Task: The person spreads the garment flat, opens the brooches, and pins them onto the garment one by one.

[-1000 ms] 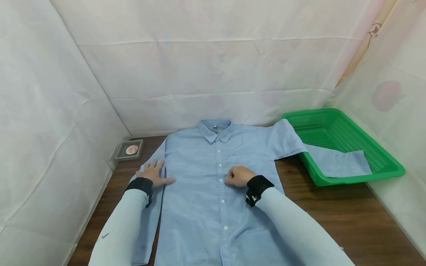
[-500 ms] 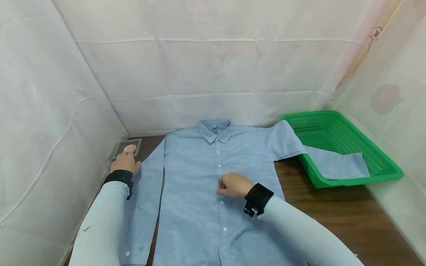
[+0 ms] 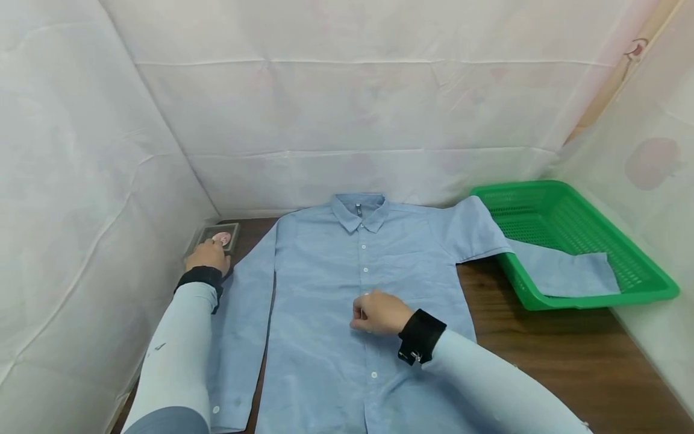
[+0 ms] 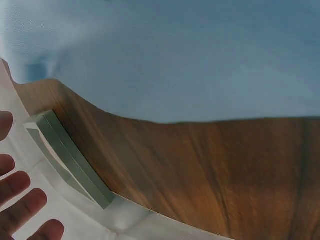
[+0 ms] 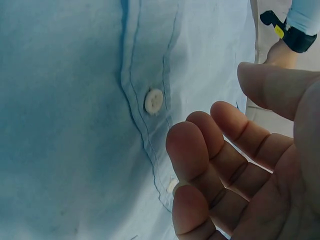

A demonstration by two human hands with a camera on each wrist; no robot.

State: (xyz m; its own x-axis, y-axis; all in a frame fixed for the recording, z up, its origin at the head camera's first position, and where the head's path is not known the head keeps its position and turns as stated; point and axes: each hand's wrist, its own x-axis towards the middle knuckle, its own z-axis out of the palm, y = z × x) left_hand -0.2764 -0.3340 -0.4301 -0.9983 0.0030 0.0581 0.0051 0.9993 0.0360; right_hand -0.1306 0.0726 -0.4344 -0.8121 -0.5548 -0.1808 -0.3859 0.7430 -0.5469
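Observation:
A light blue button-up shirt (image 3: 320, 283) lies spread, front up, on the brown table. My left hand (image 3: 208, 257) is over the near side of a small grey box (image 3: 235, 231) with a round pink picture (image 3: 221, 237) on top. In the left wrist view, the fingers (image 4: 30, 200) are apart from one another beside the box (image 4: 75, 160); contact cannot be told. My right hand (image 3: 382, 313) hovers over the shirt's button placket, its fingers (image 5: 187, 150) loosely curled with nothing between them. A white button (image 5: 154, 101) shows near those fingertips.
At the right stands a green plastic basket (image 3: 596, 299), with one shirt sleeve (image 3: 569, 274) lying over its rim and inside it. White sheeting (image 3: 347, 108) walls the table at the back and both sides. Brown tabletop (image 3: 547, 349) shows below the basket.
My left hand has moved off the left sleeve, to the left and away from me, onto the grey box. The right hand has shifted slightly toward me, over the placket.

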